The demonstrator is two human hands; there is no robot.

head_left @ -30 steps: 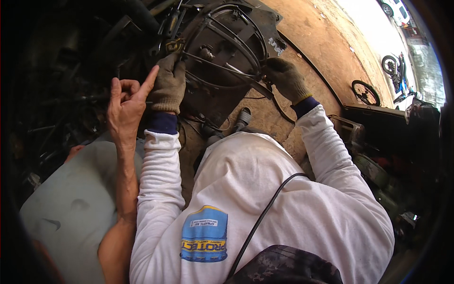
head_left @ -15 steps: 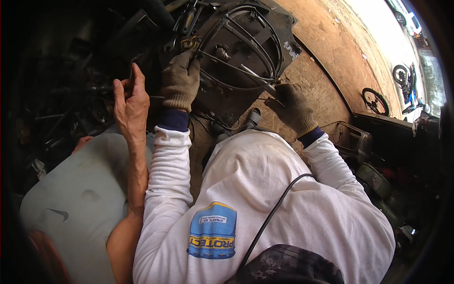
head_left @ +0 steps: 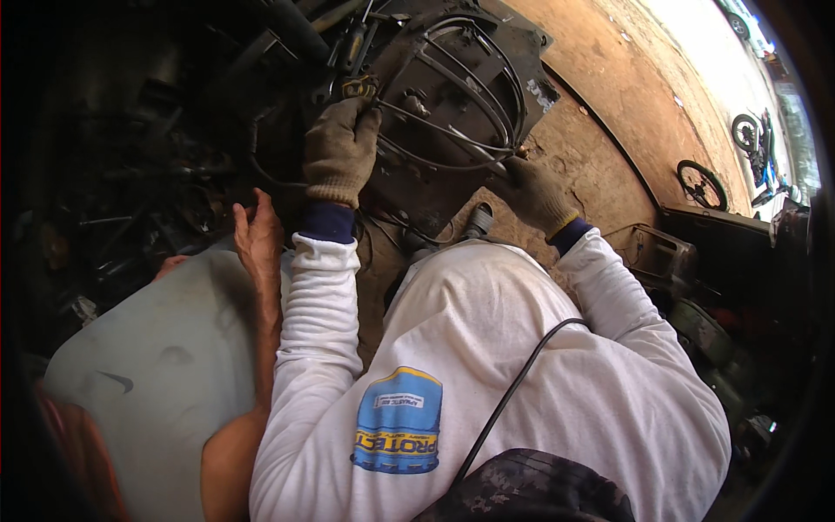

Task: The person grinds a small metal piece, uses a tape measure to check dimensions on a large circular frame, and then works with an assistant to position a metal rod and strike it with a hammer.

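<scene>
A rounded frame of bent metal rods (head_left: 513, 83) lies over a dark steel plate (head_left: 426, 187). My left hand (head_left: 342, 155), in a brown work glove, is closed at the frame's left side, its fingertips partly hidden. Just beyond those fingers sits a yellow-and-black tape measure (head_left: 359, 85). On the near right side, my gloved right hand (head_left: 535, 196) is closed around a bright metal rod (head_left: 470, 143), which points inward across the frame. Within the frame, a small pale lump (head_left: 416, 104) rests on the plate.
Beside my left arm, a co-worker in grey holds out a bare hand (head_left: 259, 239). Wrenches and a screwdriver (head_left: 355, 45) lie beyond my left hand. Dark metal parts (head_left: 156, 183) crowd the left. Right are a metal box frame (head_left: 652, 252), a wheel (head_left: 701, 185) and a motorcycle (head_left: 758, 143).
The co-worker's raised hand has dropped lower and moved slightly right. My right hand has shifted slightly, with the rod lying closer to the frame. My left hand stays at the frame's left side.
</scene>
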